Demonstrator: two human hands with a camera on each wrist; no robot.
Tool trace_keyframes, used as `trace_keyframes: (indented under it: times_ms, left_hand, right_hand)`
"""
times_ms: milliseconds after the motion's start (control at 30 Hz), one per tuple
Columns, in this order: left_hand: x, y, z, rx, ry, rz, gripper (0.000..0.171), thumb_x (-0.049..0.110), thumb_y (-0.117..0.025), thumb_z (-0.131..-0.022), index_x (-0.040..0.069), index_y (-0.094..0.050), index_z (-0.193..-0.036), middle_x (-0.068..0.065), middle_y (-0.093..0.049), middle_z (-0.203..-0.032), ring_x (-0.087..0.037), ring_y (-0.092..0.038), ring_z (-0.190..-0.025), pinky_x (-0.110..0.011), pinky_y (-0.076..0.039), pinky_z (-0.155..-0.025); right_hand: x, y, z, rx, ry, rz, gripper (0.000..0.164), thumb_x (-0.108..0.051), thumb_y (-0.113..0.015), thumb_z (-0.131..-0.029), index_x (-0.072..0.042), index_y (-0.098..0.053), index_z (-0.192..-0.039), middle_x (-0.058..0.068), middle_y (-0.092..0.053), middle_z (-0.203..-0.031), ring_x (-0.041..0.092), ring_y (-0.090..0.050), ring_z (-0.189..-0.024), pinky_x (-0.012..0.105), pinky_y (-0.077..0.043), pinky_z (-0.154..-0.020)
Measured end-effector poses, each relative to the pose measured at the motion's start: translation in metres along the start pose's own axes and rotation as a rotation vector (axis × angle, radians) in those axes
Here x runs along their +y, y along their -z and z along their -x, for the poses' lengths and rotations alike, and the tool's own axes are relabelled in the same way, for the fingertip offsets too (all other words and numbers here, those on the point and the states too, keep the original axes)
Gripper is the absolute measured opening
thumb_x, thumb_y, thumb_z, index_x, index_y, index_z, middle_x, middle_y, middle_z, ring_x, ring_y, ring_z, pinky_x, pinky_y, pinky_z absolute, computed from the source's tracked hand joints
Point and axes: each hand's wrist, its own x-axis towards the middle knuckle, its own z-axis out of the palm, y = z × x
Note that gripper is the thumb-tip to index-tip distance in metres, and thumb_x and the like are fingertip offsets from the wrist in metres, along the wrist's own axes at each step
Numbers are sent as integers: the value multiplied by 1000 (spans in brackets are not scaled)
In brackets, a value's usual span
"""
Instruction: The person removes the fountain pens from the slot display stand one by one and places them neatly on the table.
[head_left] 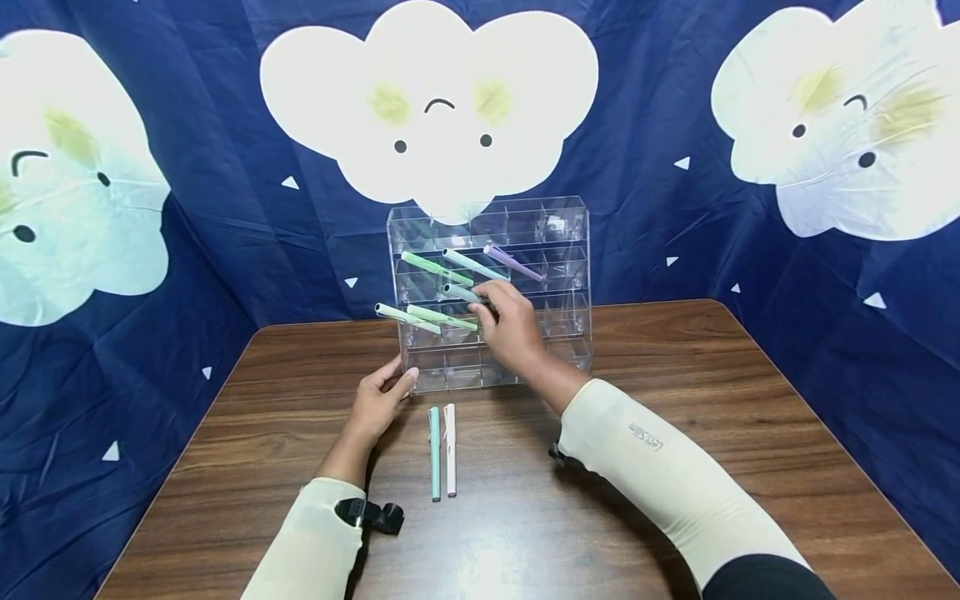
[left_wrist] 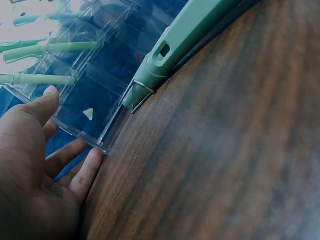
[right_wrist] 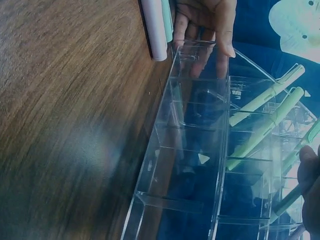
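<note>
A clear acrylic rack (head_left: 498,379) with several tiers of compartments stands upright on the table. My right hand (head_left: 512,321) is at its middle, pinching a grey-green pen (head_left: 461,293) that lies slanted in the rack. My left hand (head_left: 381,402) holds the rack's lower left edge, thumb in front and fingers behind. Around the right hand, other pens lean in compartments: a green pen (head_left: 435,268), a light blue pen (head_left: 474,264), a purple pen (head_left: 513,262), a pale green pen (head_left: 407,318) and a light green pen (head_left: 441,317).
In front of the rack, a mint-green pen (head_left: 435,454) and a white-pink pen (head_left: 451,450) lie side by side on the wooden table (head_left: 300,358). A dark blue curtain (head_left: 637,142) with printed clouds hangs behind and at both sides.
</note>
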Motion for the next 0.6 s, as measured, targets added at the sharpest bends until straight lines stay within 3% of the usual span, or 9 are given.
trace_keyframes:
  times_ms: [400, 600]
  left_hand:
    - [1, 0, 1, 1, 2, 4, 56, 17, -71, -109, 6, -53, -161, -26, -59, -157, 12, -65, -101, -11, -61, -87]
    - [1, 0, 1, -1, 16, -5, 57, 17, -70, -109, 6, -52, -162, -29, -61, -154, 13, -65, -97, -11, -61, -86]
  right_hand:
    - [-11, 8, 7, 46, 104, -19, 17, -3, -74, -103, 4, -72, -118, 19, -73, -110, 30, -71, -91, 41, -65, -79]
    - [-19, 8, 19, -8, 52, -69, 30, 1, -72, -103, 8, -64, -131, 22, -70, -106, 32, -73, -89, 39, -66, -77]
